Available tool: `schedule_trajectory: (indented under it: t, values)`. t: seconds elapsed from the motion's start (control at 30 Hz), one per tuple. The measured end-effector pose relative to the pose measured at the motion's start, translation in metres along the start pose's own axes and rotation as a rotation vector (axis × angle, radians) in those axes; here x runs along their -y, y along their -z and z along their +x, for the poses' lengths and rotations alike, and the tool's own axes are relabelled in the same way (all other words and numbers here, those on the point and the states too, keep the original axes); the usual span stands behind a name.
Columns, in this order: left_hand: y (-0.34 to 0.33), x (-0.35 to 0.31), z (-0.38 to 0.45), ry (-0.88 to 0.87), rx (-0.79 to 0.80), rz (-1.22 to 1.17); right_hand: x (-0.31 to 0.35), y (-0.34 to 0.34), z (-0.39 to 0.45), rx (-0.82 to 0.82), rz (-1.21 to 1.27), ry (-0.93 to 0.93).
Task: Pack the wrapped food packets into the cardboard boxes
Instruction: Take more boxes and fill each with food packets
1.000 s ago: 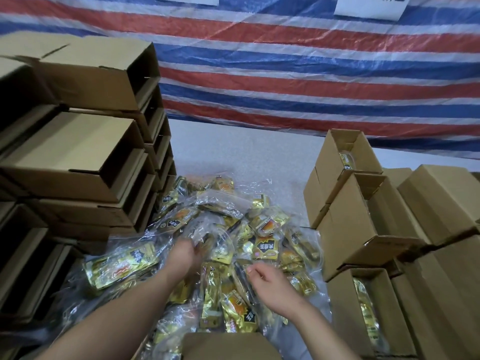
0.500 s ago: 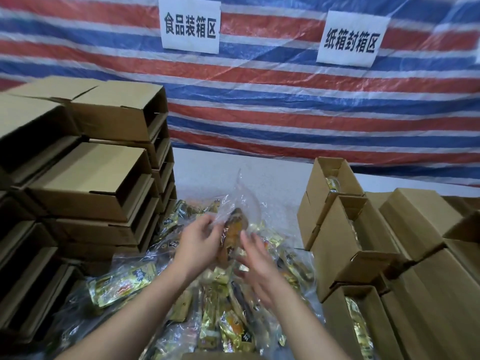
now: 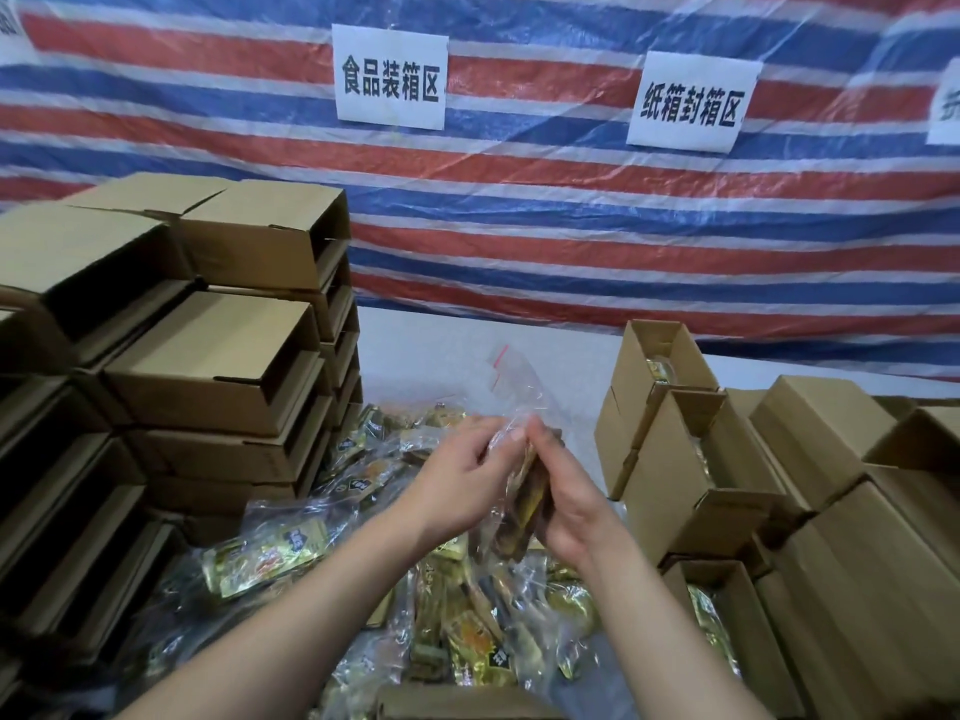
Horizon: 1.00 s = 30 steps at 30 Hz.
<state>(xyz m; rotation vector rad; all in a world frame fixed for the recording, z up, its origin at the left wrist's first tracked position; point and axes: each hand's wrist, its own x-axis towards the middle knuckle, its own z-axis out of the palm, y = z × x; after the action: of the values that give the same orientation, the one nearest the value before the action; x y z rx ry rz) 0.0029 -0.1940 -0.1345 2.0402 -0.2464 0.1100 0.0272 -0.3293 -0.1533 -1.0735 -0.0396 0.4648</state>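
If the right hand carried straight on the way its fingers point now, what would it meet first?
The right hand points up and left, straight at the clear plastic packet of brown food it already grips, with the left hand directly behind that. Nothing else looks nearer, though depth is hard to judge.

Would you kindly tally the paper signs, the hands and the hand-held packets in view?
Signs: 4, two whole, two cut off
Hands: 2, left hand, right hand
Packet held: 1
Total: 7
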Motion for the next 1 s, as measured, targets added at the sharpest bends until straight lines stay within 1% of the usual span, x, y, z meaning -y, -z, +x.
schedule_trajectory:
  t: [0.03, 0.07, 0.1, 0.13, 0.17, 0.23, 0.27, 0.3, 0.37, 0.47, 0.5, 0.57, 0.63, 0.7, 0.77, 0.8, 0.83, 0.9, 0.93, 0.97, 1.0]
  values:
    - [-0.002, 0.003, -0.001, -0.011, -0.058, 0.159, 0.0, -0.001, -0.005, 0.02, 0.049, -0.014]
    - [-0.004, 0.004, -0.004, -0.008, -0.119, 0.257, -0.001, -0.003, -0.009, 0.041, 0.092, -0.026]
    - [-0.007, 0.005, -0.006, 0.009, -0.156, 0.262, -0.003, -0.006, -0.013, 0.058, 0.129, -0.037]
    - [-0.01, 0.006, -0.009, 0.044, -0.156, 0.191, -0.004, -0.009, -0.017, 0.063, 0.157, -0.045]
    - [-0.011, 0.006, -0.011, 0.084, -0.123, 0.077, -0.004, -0.01, -0.02, 0.057, 0.17, -0.043]
    - [-0.009, 0.009, -0.018, 0.151, 0.038, -0.15, -0.003, -0.007, -0.026, 0.023, 0.146, -0.007]
    - [-0.005, 0.014, -0.022, 0.178, 0.141, -0.21, -0.001, -0.002, -0.029, 0.001, 0.149, 0.01]
    - [0.001, 0.02, -0.029, 0.193, 0.254, -0.2, 0.002, 0.004, -0.03, -0.023, 0.17, 0.026]
    - [0.013, 0.036, -0.047, 0.196, 0.478, -0.034, 0.008, 0.019, -0.034, -0.039, 0.216, 0.06]
    - [0.018, 0.07, -0.079, 0.222, 0.746, 0.214, 0.009, 0.035, -0.043, 0.053, 0.196, 0.03]
    - [0.016, 0.08, -0.091, 0.232, 0.813, 0.277, 0.006, 0.039, -0.047, 0.09, 0.173, 0.003]
    - [0.008, 0.099, -0.111, 0.24, 0.89, 0.365, -0.003, 0.044, -0.055, 0.156, 0.124, -0.069]
    - [0.003, 0.113, -0.125, 0.235, 0.888, 0.375, -0.012, 0.045, -0.064, 0.215, 0.045, -0.151]
    - [0.001, 0.123, -0.131, 0.273, 0.818, 0.322, -0.023, 0.043, -0.072, 0.245, -0.108, -0.21]
    - [0.002, 0.13, -0.131, 0.336, 0.719, 0.241, -0.037, 0.039, -0.079, 0.213, -0.279, -0.246]
    - [0.002, 0.134, -0.13, 0.358, 0.679, 0.205, -0.044, 0.036, -0.082, 0.202, -0.418, -0.252]
    - [0.001, 0.137, -0.13, 0.375, 0.651, 0.175, -0.051, 0.032, -0.085, 0.236, -0.599, -0.25]
    - [0.0, 0.142, -0.129, 0.393, 0.626, 0.124, -0.067, 0.024, -0.088, 0.421, -0.906, -0.296]
    - [0.001, 0.142, -0.129, 0.402, 0.625, 0.107, -0.077, 0.021, -0.089, 0.508, -1.016, -0.327]
    - [0.001, 0.141, -0.128, 0.411, 0.633, 0.088, -0.087, 0.019, -0.088, 0.556, -1.112, -0.349]
    - [0.002, 0.139, -0.127, 0.42, 0.639, 0.072, -0.097, 0.017, -0.086, 0.57, -1.191, -0.369]
